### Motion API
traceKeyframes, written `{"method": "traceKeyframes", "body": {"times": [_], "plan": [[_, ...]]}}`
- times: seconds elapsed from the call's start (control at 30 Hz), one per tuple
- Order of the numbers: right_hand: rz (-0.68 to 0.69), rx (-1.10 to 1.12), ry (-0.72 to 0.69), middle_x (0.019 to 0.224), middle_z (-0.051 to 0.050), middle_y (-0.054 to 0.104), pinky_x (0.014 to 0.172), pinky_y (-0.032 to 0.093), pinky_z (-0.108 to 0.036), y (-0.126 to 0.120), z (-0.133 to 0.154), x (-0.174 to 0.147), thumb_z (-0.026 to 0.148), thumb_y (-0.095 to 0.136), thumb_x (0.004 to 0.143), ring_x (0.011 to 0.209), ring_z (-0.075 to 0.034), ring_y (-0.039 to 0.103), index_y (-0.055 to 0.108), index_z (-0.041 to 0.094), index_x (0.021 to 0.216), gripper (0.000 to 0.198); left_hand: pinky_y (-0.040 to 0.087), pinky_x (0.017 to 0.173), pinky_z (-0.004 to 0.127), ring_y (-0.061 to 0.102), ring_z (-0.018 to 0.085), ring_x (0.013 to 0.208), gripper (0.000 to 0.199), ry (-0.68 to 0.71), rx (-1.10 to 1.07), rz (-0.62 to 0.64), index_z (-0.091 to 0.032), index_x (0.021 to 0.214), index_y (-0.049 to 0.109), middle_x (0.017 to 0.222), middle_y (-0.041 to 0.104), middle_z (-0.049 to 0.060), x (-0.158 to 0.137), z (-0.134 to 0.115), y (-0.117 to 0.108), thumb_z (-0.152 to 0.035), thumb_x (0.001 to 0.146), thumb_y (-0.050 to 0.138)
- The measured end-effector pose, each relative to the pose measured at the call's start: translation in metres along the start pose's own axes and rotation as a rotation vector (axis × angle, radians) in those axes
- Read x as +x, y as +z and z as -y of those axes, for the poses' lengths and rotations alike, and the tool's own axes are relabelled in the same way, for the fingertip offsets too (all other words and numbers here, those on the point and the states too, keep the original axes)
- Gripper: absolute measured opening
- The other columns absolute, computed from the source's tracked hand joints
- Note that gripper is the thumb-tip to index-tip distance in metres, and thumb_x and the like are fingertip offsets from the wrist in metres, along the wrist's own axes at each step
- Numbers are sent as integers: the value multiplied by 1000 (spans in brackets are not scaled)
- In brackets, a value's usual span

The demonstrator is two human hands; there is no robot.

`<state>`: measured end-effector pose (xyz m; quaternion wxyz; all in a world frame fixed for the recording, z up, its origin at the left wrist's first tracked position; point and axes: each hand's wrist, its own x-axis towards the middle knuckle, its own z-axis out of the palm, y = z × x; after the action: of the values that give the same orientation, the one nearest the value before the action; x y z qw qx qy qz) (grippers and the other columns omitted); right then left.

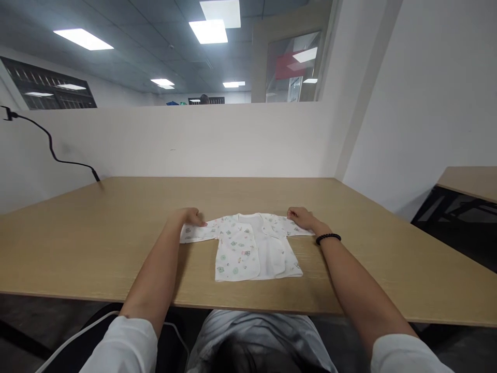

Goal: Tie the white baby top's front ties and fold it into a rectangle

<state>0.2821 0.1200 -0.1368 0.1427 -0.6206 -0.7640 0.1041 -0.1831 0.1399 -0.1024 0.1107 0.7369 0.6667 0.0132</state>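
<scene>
Left hand (193, 216) and right hand (303, 217) curl at the sleeves (199, 234) of a shirt (236, 251), any pinch unclear.

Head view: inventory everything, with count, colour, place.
Printed baby shirt: 1, white, on desk
Desk: 1, tan, centre
Side table: 1, tan, far right
Flexible stand: 1, black, far left
Partition: 1, white, behind desk
Glass pane: 1, reflective, above partition
Ceiling lights: several, white, top
Windows: 2, dark, background
Cord: apparently 1, white, lower left
Bracelet: 1, black, right wrist
Worn sleeves: 2, white, bottom
Left hand: 1, bare, at shirt
Right hand: 1, bare, at shirt
</scene>
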Motion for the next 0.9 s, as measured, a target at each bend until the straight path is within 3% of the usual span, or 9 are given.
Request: {"method": "traceKeyframes", "body": {"times": [0.1, 0.17, 0.23, 0.33, 0.43, 0.6, 0.73, 0.83, 0.9], "plan": [[-178, -74, -13, 104, -11, 64, 80, 36, -34, 4, 12, 4, 19, 48, 86, 104, -26, 50, 64, 19, 86, 15, 34, 100, 55, 51, 42, 120, 73, -19, 131, -75, -20, 116, 62, 122, 63, 20, -4, -39, 3, -70, 62, 66], [-242, -52, -73, 95, -11, 64, 75, 37, -30, 4, 26, 4, 25, 54, 83, 94, -23, 53, 63, 17, 82, 12, 27, 106, 55, 43, 36, 131, 69, 147, 116, -210, -21, 135, 48, 139, 51, 19, -10, -72, 13, -66, 83, 45], [-125, 75, -161, 81, -6, 63, 65, 37, -26, 3, 44, 1, 36, 61, 79, 77, -18, 53, 61, 17, 77, 19, 23, 111, 52, 36, 31, 137, 61, 362, 75, -216, -24, 141, 39, 149, 42, 13, -16, -101, 28, -59, 92, 33], [233, 227, -223, 65, 1, 57, 52, 32, -23, 0, 72, -9, 50, 73, 66, 60, -14, 48, 58, 19, 72, 35, 22, 113, 45, 32, 26, 140, 54, 633, 2, -46, -26, 143, 39, 151, 39, 8, -22, -125, 52, -52, 96, 31], [349, 200, -186, 60, 3, 56, 49, 29, -23, -3, 89, -18, 43, 80, 58, 55, -12, 45, 56, 20, 66, 35, 18, 115, 47, 25, 27, 144, 57, 646, -55, 29, -24, 145, 38, 156, 31, 11, -23, -129, 67, -54, 97, 32], [404, 348, -218, 47, 5, 46, 45, 26, -23, -4, 95, -19, 31, 65, 71, 44, -9, 38, 50, 19, 57, 24, 9, 115, 56, 15, 29, 147, 57, 606, -42, 53, -29, 149, 32, 158, 25, 8, -24, -125, 70, -54, 98, 30], [338, 644, -235, 53, 2, 55, 47, 37, -21, 2, 106, -17, 36, 58, 81, 46, -9, 47, 52, 18, 61, 28, 22, 112, 50, 31, 30, 140, 49, 673, -43, -48, -26, 140, 45, 151, 39, 11, -24, -127, 68, -47, 97, 36], [388, 839, -213, 71, -3, 65, 55, 48, -21, 14, 117, -19, 40, 57, 86, 61, -13, 60, 59, 18, 78, 24, 37, 102, 39, 51, 27, 121, 36, 770, -67, -140, -20, 122, 59, 128, 59, 12, -21, -128, 69, -37, 93, 45], [391, 904, -189, 74, -5, 67, 55, 50, -21, 24, 121, -20, 40, 58, 87, 65, -14, 63, 59, 18, 84, 22, 42, 95, 35, 56, 25, 108, 29, 782, -78, -204, -18, 111, 63, 112, 64, 12, -19, -129, 70, -32, 90, 49]]}}
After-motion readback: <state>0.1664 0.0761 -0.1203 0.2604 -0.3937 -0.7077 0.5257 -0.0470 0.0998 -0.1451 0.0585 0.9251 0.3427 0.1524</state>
